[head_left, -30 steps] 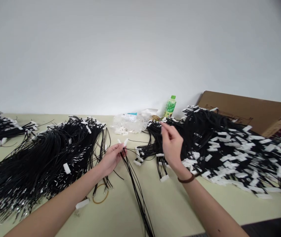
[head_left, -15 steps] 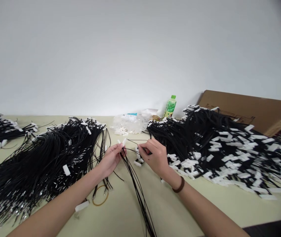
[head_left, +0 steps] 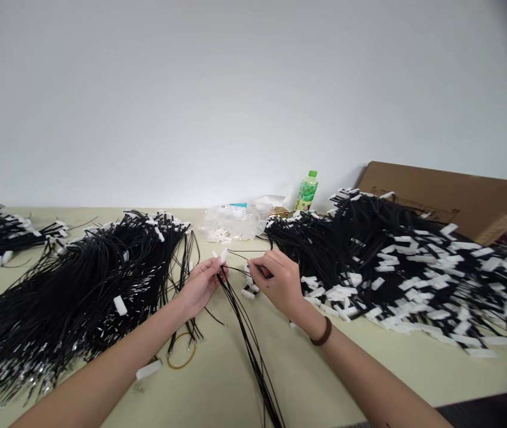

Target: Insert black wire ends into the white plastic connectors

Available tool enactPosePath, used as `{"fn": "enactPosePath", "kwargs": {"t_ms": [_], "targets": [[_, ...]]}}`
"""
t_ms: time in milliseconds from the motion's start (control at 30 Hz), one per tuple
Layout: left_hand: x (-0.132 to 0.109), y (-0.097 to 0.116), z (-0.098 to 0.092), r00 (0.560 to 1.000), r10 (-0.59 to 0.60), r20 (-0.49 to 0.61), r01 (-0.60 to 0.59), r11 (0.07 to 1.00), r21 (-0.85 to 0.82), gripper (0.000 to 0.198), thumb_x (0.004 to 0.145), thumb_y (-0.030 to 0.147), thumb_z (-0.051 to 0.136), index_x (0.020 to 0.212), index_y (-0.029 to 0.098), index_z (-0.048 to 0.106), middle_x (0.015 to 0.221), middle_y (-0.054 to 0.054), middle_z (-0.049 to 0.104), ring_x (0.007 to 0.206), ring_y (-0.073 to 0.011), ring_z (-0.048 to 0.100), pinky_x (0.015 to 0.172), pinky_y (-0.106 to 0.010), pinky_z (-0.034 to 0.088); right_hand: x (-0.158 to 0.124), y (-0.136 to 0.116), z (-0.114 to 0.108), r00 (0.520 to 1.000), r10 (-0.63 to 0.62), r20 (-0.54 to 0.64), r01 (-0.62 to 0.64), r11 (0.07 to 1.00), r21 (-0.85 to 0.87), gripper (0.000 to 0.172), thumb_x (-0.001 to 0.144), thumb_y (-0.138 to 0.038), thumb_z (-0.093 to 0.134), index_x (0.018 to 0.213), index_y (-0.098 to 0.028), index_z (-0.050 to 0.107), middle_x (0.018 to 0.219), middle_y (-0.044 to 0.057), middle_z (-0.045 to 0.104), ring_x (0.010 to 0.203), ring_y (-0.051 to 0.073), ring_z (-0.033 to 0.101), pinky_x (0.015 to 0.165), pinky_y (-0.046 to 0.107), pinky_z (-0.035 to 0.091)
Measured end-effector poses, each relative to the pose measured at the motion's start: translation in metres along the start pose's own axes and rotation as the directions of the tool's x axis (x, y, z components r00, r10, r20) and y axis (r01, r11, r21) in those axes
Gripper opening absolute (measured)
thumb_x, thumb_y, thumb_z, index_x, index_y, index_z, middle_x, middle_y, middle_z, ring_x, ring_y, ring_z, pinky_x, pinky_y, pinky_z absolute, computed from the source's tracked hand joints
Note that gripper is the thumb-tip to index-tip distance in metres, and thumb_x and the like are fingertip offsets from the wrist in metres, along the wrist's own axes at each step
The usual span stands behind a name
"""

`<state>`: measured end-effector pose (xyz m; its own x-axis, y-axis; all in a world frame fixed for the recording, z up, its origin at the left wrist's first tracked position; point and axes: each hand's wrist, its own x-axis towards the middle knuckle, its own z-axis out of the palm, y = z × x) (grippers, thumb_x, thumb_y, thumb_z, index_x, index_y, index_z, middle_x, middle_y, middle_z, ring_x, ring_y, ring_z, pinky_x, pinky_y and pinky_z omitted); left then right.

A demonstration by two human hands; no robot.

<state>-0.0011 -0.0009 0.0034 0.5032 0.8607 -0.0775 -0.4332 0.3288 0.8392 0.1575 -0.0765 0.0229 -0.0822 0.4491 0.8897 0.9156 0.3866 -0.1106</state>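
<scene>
My left hand [head_left: 203, 284] is pinched round the ends of several black wires [head_left: 245, 333], with white connectors [head_left: 223, 255] sticking up beyond the fingertips. From there the bundle hangs down toward the table's front edge. To the right, my right hand [head_left: 279, 279] has its fingers closed on thin black wires [head_left: 239, 269] that stretch across from the left hand's bundle. What lies inside the right fingers is partly hidden. A few loose white pieces [head_left: 249, 291] with black ends lie on the table between the hands.
Black wires with shiny tips form a large heap [head_left: 84, 291] at left; another heap with white connectors [head_left: 405, 279] spreads at right. Behind are a clear plastic bag [head_left: 235, 221], a green-capped bottle [head_left: 306, 191] and a cardboard box [head_left: 440, 199]. A yellowish ring [head_left: 180, 366] lies near my left forearm.
Both hands keep nearly the same place and grip. The whole view has shifted very slightly.
</scene>
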Motion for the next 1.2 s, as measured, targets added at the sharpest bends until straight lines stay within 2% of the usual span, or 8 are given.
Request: {"fn": "enactPosePath", "kwargs": {"t_ms": [367,1200], "targets": [[0.0007,-0.0018,-0.0020,1.000,0.007,0.012,-0.007,1.000,0.006,0.022,0.064,0.029,0.074,0.071,0.012,0.061,0.068,0.001,0.057,0.063,-0.0067,0.053,0.064,-0.019,0.044,-0.0002,-0.0016,-0.0003,0.991,0.131,0.027,-0.133,0.986,0.098,0.020,0.082,-0.021,0.052,0.063,-0.016,0.053,0.054,-0.002,0.041,0.056,0.008,0.036,0.055,0.022,0.029],[-0.0013,-0.0006,0.0001,1.000,0.012,0.022,-0.013,0.999,0.029,0.023,0.064,0.031,0.074,0.071,0.013,0.061,0.066,0.000,0.056,0.061,-0.0073,0.051,0.062,-0.020,0.042,0.0001,-0.0025,-0.0004,0.993,0.111,0.032,-0.113,0.991,0.074,0.020,0.082,-0.020,0.051,0.062,-0.016,0.052,0.054,-0.002,0.040,0.055,0.008,0.036,0.054,0.022,0.028]]}}
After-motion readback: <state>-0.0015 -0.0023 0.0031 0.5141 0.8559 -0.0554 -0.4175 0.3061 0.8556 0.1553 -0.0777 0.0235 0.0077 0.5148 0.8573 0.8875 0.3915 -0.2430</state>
